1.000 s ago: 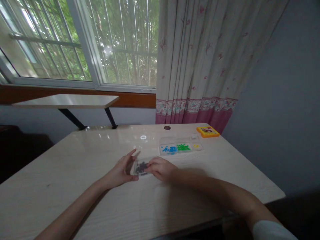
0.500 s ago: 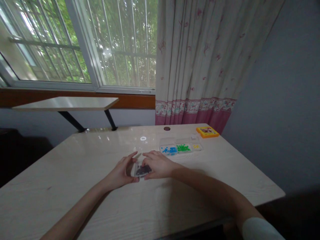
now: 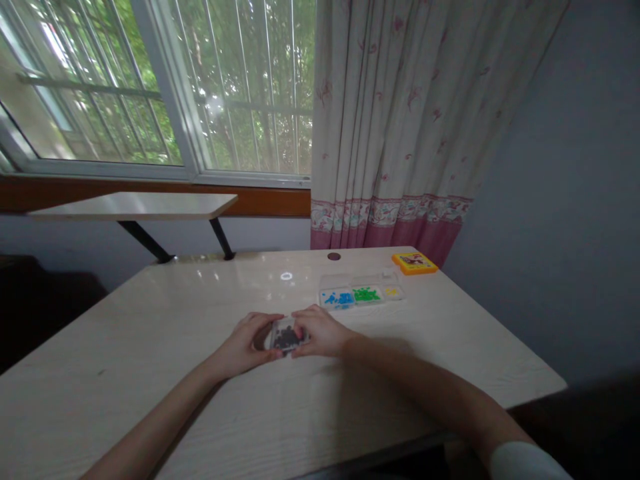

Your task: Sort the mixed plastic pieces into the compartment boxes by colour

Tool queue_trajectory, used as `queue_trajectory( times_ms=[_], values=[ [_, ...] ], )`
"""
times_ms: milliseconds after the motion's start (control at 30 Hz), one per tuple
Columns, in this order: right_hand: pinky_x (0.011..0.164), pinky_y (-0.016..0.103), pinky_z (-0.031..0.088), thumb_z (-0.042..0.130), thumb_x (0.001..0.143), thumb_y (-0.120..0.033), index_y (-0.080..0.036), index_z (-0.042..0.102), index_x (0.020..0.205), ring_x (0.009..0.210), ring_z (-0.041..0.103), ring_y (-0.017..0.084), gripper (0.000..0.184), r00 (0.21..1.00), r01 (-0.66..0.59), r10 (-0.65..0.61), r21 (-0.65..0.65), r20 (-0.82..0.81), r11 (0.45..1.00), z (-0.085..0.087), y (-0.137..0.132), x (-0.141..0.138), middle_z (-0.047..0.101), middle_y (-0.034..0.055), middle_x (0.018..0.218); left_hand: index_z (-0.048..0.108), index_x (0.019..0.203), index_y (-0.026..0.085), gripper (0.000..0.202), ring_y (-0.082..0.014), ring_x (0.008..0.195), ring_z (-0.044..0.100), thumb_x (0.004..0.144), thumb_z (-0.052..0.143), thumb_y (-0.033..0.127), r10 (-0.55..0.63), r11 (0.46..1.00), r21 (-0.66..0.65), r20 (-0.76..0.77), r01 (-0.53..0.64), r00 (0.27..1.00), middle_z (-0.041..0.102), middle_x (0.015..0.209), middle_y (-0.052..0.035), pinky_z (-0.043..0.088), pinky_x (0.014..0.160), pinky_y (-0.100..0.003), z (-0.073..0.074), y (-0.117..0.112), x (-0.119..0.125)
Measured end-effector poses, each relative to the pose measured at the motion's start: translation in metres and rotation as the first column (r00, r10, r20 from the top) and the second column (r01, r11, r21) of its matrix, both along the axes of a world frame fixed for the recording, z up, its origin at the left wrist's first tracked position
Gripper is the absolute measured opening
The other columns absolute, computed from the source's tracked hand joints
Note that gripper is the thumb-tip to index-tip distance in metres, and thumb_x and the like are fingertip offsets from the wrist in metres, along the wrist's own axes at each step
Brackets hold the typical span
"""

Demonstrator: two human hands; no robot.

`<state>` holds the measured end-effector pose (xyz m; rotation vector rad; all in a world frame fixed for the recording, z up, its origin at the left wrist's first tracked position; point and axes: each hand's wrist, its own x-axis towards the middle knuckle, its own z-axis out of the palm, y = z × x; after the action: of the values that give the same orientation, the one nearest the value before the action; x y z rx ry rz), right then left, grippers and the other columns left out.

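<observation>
A small clear plastic box with dark pieces inside sits at the middle of the pale wooden table. My left hand curls round its left side, fingers over the top edge. From the right, my right hand grips the same box, fingers bent on its lid. Both hands are closed on it.
Farther back on the table stand clear boxes of blue, green and yellow pieces. A flat orange box lies near the far right corner. A curtain and a window are behind.
My left fingers, raised before, have closed down over the box's top. My right hand has shifted slightly along the box. The box stays at the same spot.
</observation>
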<state>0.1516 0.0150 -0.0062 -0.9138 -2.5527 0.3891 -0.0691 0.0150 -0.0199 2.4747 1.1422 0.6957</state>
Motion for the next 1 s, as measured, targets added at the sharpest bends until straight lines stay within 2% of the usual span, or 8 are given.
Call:
queue_trajectory(
  times_ms=[267, 367, 467, 600, 700, 800, 900, 1000],
  values=[
    [0.087, 0.029, 0.034, 0.064, 0.071, -0.037, -0.016, 0.053, 0.086, 0.102, 0.048, 0.019, 0.028, 0.977, -0.214, 0.214, -0.032, 0.015, 0.976, 0.009, 0.005, 0.021, 0.055, 0.0089, 0.102, 0.051, 0.113, 0.019, 0.061, -0.0263, 0.099, 0.051, 0.063, 0.065, 0.050, 0.010, 1.000, 0.000, -0.021, -0.010, 1.000, 0.057, 0.109, -0.0094, 0.039, 0.087, -0.039, -0.001, 0.002, 0.000],
    [0.088, 0.029, 0.035, 0.065, 0.069, -0.034, -0.015, 0.052, 0.093, 0.103, 0.047, 0.020, 0.033, 0.982, -0.186, 0.187, -0.026, 0.027, 0.982, 0.008, 0.007, 0.021, 0.055, 0.0092, 0.104, 0.051, 0.112, 0.018, 0.061, -0.0265, 0.099, 0.051, 0.062, 0.065, 0.050, 0.012, 1.000, -0.003, -0.020, -0.012, 1.000, 0.056, 0.109, -0.0095, 0.039, 0.087, -0.040, -0.002, 0.003, 0.000],
    [0.088, 0.031, 0.037, 0.066, 0.066, -0.033, -0.013, 0.049, 0.107, 0.103, 0.047, 0.022, 0.048, 0.990, -0.128, 0.129, -0.024, 0.059, 0.992, 0.009, 0.006, 0.016, 0.055, 0.0105, 0.105, 0.050, 0.114, 0.019, 0.064, -0.0266, 0.101, 0.050, 0.061, 0.066, 0.050, -0.004, 1.000, -0.017, -0.009, 0.004, 1.000, 0.056, 0.111, -0.0094, 0.039, 0.088, -0.040, -0.003, 0.003, -0.002],
    [0.094, 0.034, 0.034, 0.065, 0.065, -0.026, -0.014, 0.042, 0.120, 0.111, 0.043, 0.022, 0.061, 0.981, -0.183, 0.181, 0.022, 0.069, 0.983, 0.027, -0.004, 0.029, 0.051, 0.0124, 0.117, 0.040, 0.126, 0.020, 0.074, -0.0266, 0.103, 0.050, 0.062, 0.066, 0.048, -0.030, 0.999, -0.032, 0.002, 0.030, 1.000, 0.053, 0.115, -0.0104, 0.039, 0.090, -0.040, 0.002, -0.002, -0.004],
    [0.099, 0.035, 0.029, 0.061, 0.069, -0.023, -0.018, 0.044, 0.120, 0.119, 0.037, 0.020, 0.054, 0.986, -0.156, 0.153, 0.053, 0.061, 0.986, 0.048, -0.017, 0.070, 0.045, 0.0110, 0.125, 0.041, 0.125, 0.020, 0.065, -0.0251, 0.101, 0.051, 0.069, 0.061, 0.046, -0.071, 0.997, -0.033, -0.018, 0.071, 0.997, 0.053, 0.114, -0.0105, 0.040, 0.088, -0.039, 0.009, -0.008, -0.003],
    [0.100, 0.036, 0.030, 0.061, 0.069, -0.026, -0.021, 0.048, 0.119, 0.119, 0.039, 0.020, 0.051, 0.993, 0.029, -0.032, 0.028, 0.113, 0.999, 0.060, -0.025, 0.136, 0.046, 0.0086, 0.126, 0.045, 0.120, 0.019, 0.055, -0.0242, 0.100, 0.051, 0.072, 0.058, 0.044, -0.105, 0.994, -0.024, -0.027, 0.105, 0.994, 0.055, 0.112, -0.0105, 0.041, 0.087, -0.038, 0.014, -0.011, 0.000],
    [0.099, 0.038, 0.032, 0.060, 0.066, -0.028, -0.021, 0.053, 0.114, 0.115, 0.044, 0.022, 0.049, 0.942, 0.306, -0.306, 0.024, 0.136, 0.952, 0.055, -0.026, 0.212, 0.050, 0.0093, 0.122, 0.048, 0.117, 0.020, 0.051, -0.0243, 0.099, 0.051, 0.073, 0.057, 0.044, -0.115, 0.993, -0.027, -0.018, 0.114, 0.993, 0.056, 0.108, -0.0091, 0.041, 0.087, -0.039, 0.015, -0.011, 0.001],
    [0.097, 0.038, 0.037, 0.060, 0.064, -0.030, -0.018, 0.055, 0.111, 0.109, 0.051, 0.023, 0.049, 0.850, 0.508, -0.514, 0.080, 0.116, 0.857, 0.036, -0.022, 0.280, 0.055, 0.0114, 0.116, 0.051, 0.114, 0.021, 0.049, -0.0252, 0.100, 0.050, 0.073, 0.057, 0.045, -0.129, 0.991, -0.024, -0.002, 0.129, 0.992, 0.056, 0.108, -0.0093, 0.041, 0.087, -0.041, 0.013, -0.010, 0.002]
  ],
)
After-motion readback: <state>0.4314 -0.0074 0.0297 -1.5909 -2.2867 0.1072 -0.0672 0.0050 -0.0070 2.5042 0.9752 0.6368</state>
